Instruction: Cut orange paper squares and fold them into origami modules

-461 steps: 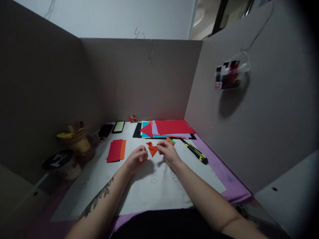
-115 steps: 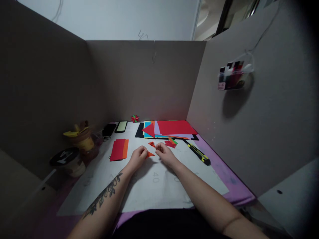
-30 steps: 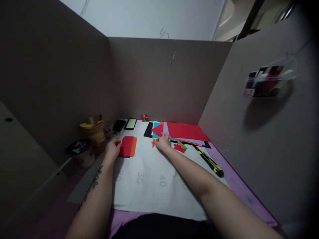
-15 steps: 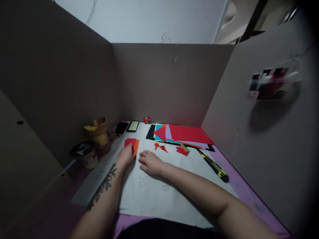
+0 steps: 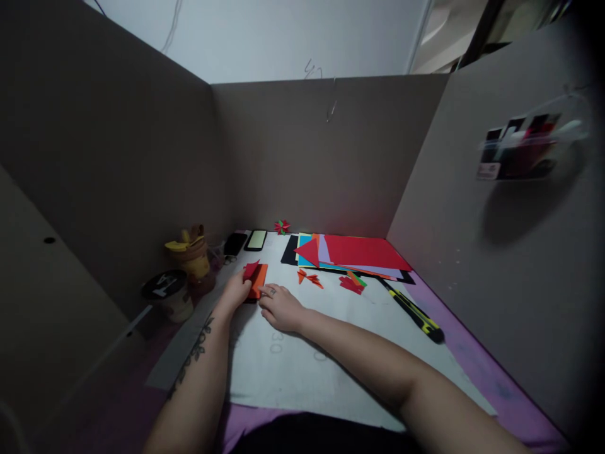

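My left hand [image 5: 236, 290] is closed on a red paper sheet [image 5: 250, 270], whose upper part is lifted at an angle. Under it lies an orange paper sheet [image 5: 259, 279], with a dark edge showing below. My right hand [image 5: 283, 309] rests palm down on the white mat just to the right, fingers bent and apart. Its fingertips touch or nearly touch the lower right edge of the orange sheet. Folded orange paper pieces [image 5: 310, 279] and a small heap of red paper pieces [image 5: 351, 285] lie beyond my right hand.
A stack of coloured paper [image 5: 363, 251] lies at the back right, beside a yellow-and-black box cutter [image 5: 418, 320]. Two phones, including a lit one [image 5: 256, 240], and a red-green paper star [image 5: 282, 227] are at the back. A lidded cup [image 5: 177, 309] and flowerpot-like holder [image 5: 193, 261] stand left.
My left hand has lifted and tilted the red sheet, showing more of the orange one. My right hand has moved slightly left to the orange sheet's edge. The view has shifted slightly.
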`<act>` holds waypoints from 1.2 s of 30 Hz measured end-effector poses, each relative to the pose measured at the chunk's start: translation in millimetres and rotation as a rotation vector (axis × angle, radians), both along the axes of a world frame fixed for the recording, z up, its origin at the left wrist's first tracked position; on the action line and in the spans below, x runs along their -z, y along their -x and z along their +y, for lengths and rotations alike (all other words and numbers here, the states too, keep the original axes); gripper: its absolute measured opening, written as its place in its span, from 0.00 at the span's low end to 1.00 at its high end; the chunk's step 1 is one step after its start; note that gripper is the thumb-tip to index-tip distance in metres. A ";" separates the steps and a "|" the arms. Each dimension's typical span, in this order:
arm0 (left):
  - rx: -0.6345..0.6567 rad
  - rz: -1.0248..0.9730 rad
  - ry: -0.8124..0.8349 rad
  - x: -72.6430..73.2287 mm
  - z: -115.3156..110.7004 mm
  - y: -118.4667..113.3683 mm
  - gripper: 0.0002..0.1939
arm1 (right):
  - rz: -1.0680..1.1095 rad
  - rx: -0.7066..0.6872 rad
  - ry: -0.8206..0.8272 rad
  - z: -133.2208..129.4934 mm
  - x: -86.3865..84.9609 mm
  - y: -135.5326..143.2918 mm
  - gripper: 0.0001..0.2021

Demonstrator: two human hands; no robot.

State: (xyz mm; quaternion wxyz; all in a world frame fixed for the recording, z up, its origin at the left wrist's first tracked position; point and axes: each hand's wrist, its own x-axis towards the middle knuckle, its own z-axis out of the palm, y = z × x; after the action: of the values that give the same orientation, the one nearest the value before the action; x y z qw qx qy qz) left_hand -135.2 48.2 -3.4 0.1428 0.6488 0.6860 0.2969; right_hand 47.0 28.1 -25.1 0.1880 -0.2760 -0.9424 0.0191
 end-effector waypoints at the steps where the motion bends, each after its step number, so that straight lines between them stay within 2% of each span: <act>1: -0.003 -0.017 -0.004 -0.3 0.0 0.6 0.24 | 0.017 -0.022 -0.012 -1.6 0.2 -0.9 0.13; 12: -0.013 -0.075 -0.025 -1.5 0.6 2.3 0.24 | -0.018 0.014 0.032 -0.3 2.1 1.3 0.21; 16: -0.027 -0.085 -0.016 0.4 -0.3 3.0 0.24 | 0.012 0.024 0.037 -4.9 -5.6 -6.2 0.19; 19: -0.009 -0.099 -0.005 2.2 -1.6 3.5 0.22 | 0.013 0.012 0.065 -17.0 -15.9 -28.4 0.18; 22: -0.018 -0.063 -0.017 1.8 -3.3 -0.8 0.22 | 0.014 -0.017 0.113 -36.3 -24.8 -63.1 0.18; 26: -0.074 0.043 -0.179 -2.9 -10.1 -21.5 0.18 | 0.028 -0.049 0.237 -63.3 -32.4 -108.9 0.21; 28: -0.032 0.036 -0.191 -4.7 -16.0 -37.2 0.17 | 0.022 -0.079 0.308 -71.9 -35.1 -124.8 0.23; 30: 0.069 0.035 -0.101 -4.4 -21.5 -52.5 0.16 | 0.031 -0.123 0.373 -75.6 -37.3 -134.7 0.24; 32: 0.137 0.107 -0.077 -1.7 -24.1 -64.1 0.17 | 0.046 -0.184 0.424 -75.5 -38.8 -139.3 0.24; 36: 0.220 0.209 0.006 6.8 -19.6 -70.0 0.27 | 0.091 -0.319 0.486 -70.4 -39.0 -138.9 0.22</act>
State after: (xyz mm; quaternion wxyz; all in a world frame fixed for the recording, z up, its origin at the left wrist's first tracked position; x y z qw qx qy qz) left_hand -65.3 28.6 -10.2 0.1045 0.7470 0.6227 0.2081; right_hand 185.9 -42.2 13.9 0.1532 -0.1603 -0.9322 0.2860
